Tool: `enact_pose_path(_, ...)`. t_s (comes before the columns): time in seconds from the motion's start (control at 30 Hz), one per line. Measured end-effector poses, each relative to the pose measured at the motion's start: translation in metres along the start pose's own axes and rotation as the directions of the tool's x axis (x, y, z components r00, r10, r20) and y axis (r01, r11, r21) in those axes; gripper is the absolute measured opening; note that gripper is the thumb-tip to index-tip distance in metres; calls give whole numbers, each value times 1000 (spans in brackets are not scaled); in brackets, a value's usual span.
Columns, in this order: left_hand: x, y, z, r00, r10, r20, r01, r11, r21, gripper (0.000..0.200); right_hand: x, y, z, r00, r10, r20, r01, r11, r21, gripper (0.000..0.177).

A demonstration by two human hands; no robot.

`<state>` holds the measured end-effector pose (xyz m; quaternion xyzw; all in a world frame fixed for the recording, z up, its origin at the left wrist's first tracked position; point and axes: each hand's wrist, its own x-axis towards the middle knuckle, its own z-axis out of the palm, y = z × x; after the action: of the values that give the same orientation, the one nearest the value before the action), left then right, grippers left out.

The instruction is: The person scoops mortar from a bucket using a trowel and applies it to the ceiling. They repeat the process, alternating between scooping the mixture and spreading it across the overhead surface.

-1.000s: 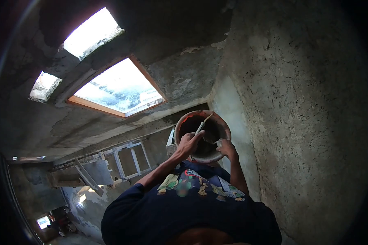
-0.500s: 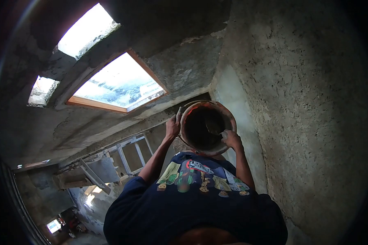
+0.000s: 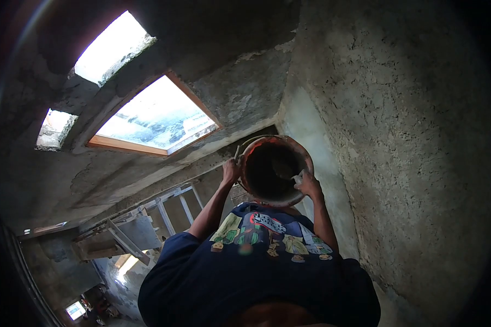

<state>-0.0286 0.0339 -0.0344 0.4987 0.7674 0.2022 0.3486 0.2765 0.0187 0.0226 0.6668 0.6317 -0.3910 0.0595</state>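
Observation:
A round, mortar-stained bucket (image 3: 302, 155) is held up in front of my chest, its mouth facing me. Its inside is dark, with an orange-red tint along the left inner wall. My left hand (image 3: 231, 170) grips the bucket at its left edge, by the rim and the wire handle. At the right edge, my right hand (image 3: 309, 185) is closed around the handle of what looks like a trowel (image 3: 283, 170). The blade reaches into the bucket and shows only faintly. What lies at the bottom is too dark to make out.
A rough plastered wall (image 3: 414, 147) rises close on my right. Ahead and left, another wall has a wood-framed window (image 3: 158, 117) and two smaller openings. A wooden ladder-like frame (image 3: 166, 215) and planks stand lower left.
The view has shifted slightly. The bucket and both hands sit almost where they were, and the trowel in the bucket has moved slightly, its blade now dimmer.

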Motion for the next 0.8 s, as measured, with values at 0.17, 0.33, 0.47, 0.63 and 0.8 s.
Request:
enact_pose_path(0.17,20,-39,15,992,80,100,-84,996,34,59,17,33,33,925,-262,-276,288,956,57,56)
enact_pose_path(0.33,4,-2,-2,991,81,105,-76,996,-53,56,-30,4,-24,994,48,102,-91,878,470,48)
enact_pose_path(0.47,-8,17,-8,991,112,67,-114,993,28,53,-32,23,-22,994,-101,-38,105,988,116,47)
enact_pose_path(0.63,-15,20,-3,987,148,65,-151,987,50,53,-34,-5,-15,989,124,84,-141,959,247,38)
enact_pose_path(0.8,-17,23,-2,993,108,54,-112,991,78,56,-7,1,33,998,-1,55,-6,990,139,37)
